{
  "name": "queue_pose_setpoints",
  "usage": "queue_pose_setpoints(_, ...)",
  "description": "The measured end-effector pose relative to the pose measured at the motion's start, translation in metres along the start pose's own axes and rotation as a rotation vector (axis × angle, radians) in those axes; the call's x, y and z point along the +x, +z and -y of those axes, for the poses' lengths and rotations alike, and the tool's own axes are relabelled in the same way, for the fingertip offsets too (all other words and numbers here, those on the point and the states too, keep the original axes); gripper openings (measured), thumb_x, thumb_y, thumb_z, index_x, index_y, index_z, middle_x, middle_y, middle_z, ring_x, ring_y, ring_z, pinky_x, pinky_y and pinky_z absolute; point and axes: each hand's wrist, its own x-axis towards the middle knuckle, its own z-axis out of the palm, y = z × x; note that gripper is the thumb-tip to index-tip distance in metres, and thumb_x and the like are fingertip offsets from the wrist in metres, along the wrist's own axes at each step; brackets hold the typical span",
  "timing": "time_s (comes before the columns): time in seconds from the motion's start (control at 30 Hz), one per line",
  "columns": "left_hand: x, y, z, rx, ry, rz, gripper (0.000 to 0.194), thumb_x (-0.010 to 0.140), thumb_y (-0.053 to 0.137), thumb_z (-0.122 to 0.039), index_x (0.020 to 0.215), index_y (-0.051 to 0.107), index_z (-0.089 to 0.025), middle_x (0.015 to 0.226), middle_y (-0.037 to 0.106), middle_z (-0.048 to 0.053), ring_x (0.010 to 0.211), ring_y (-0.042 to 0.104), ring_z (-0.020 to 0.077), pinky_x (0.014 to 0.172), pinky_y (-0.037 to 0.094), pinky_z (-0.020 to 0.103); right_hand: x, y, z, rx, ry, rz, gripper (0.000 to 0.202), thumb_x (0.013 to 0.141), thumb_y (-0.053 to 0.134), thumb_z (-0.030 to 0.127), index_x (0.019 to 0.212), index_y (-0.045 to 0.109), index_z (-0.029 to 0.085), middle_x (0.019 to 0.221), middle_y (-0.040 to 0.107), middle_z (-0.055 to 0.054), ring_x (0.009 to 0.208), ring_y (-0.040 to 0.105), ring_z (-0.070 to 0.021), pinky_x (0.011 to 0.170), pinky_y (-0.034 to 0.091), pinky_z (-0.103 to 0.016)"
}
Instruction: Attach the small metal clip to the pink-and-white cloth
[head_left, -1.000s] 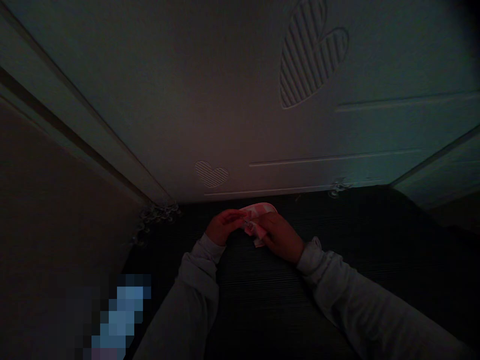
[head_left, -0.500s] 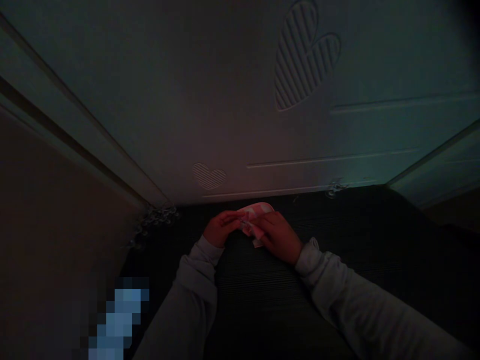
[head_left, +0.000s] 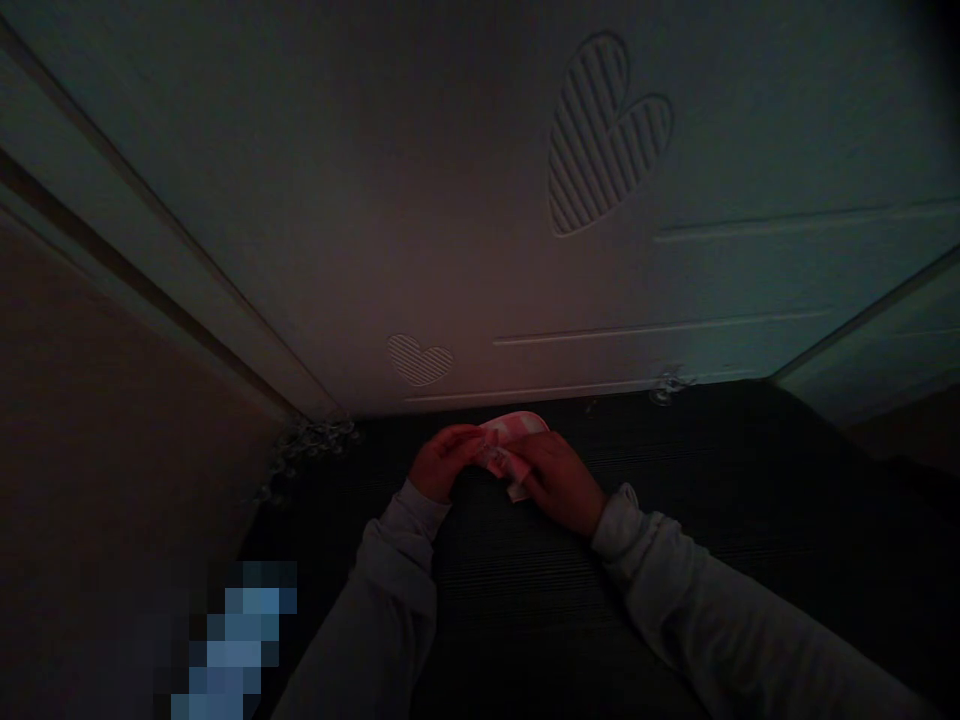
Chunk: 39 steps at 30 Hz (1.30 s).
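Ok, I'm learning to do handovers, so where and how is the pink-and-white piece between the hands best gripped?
Probably pinch the pink-and-white piece by its rounded far edge, coming from above on the side toward the panel. That edge looks smooth and uncovered, while the left hand and the right hand cover its ends and its near part looks crumpled.

Dim red light tinted my bare left hand (head_left: 441,465) and bare right hand (head_left: 568,484), faint green the right of the pale heart-embossed panel (head_left: 735,275); the upper-right corner went black.
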Motion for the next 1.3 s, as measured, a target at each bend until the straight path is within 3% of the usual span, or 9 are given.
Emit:
queue_pose_setpoints(0.23,-0.001,0.003,-0.003,-0.012,-0.022,-0.013,0.032,0.058,0.063,-0.034,0.08,0.056,-0.011,0.067,0.062,0.003,0.062,0.058,0.0139,0.061,0.046,0.03,-0.001,-0.001,-0.005,0.125,0.18,-0.005,0.027,0.074,0.042,0.016,0.1,0.051,0.015,0.097,0.057,-0.008,0.087,0.052,-0.018,0.075,0.041,-0.032)
queue_pose_setpoints(0.47,-0.001,0.001,-0.003,0.047,-0.042,0.003,0.04,0.061,0.059,-0.039,0.089,0.049,-0.012,0.06,0.059,0.001,0.047,0.055,0.0112,0.042,0.041,0.023,-0.003,0.0,-0.005,0.124,0.163,-0.029,0.023,0.076,0.042,0.018,0.097,0.052,0.015,0.094,0.058,-0.007,0.085,0.052,-0.0167,0.075,0.041,-0.03)
queue_pose_setpoints(0.63,-0.002,0.002,-0.001,0.193,0.03,0.006,0.045,0.064,0.054,-0.043,0.096,0.045,-0.013,0.051,0.051,-0.004,0.034,0.045,0.0067,0.03,0.027,0.017,-0.004,-0.001,-0.002,0.006,0.097,-0.046,0.022,0.076,0.042,0.019,0.095,0.054,0.015,0.093,0.058,-0.008,0.086,0.051,-0.0176,0.078,0.039,-0.032)
queue_pose_setpoints(0.83,-0.011,0.008,-0.003,0.355,0.101,-0.028,0.043,0.068,0.046,-0.046,0.092,0.048,-0.011,0.049,0.047,-0.005,0.031,0.034,0.0033,0.032,0.023,0.018,-0.013,-0.003,0.009,-0.064,0.089,-0.098,0.021,0.078,0.04,0.021,0.091,0.055,0.015,0.086,0.06,-0.007,0.084,0.052,-0.018,0.077,0.038,-0.033)
queue_pose_setpoints(1.03,-0.025,0.012,0.001,0.459,0.194,-0.171,0.04,0.07,0.045,-0.045,0.096,0.049,-0.015,0.047,0.045,-0.005,0.037,0.036,0.0053,0.036,0.025,0.019,-0.03,-0.008,0.031,-0.027,0.102,-0.093,0.022,0.079,0.039,0.023,0.091,0.056,0.016,0.084,0.06,-0.006,0.082,0.052,-0.0176,0.075,0.038,-0.032)
queue_pose_setpoints(1.3,-0.071,0.029,0.003,0.533,0.117,-0.155,0.037,0.072,0.041,-0.046,0.086,0.054,-0.014,0.042,0.04,-0.006,0.038,0.036,0.0069,0.038,0.026,0.02,-0.062,-0.011,0.055,0.067,0.147,-0.06,0.02,0.079,0.04,0.021,0.09,0.055,0.017,0.084,0.059,-0.005,0.079,0.052,-0.0151,0.074,0.038,-0.03)
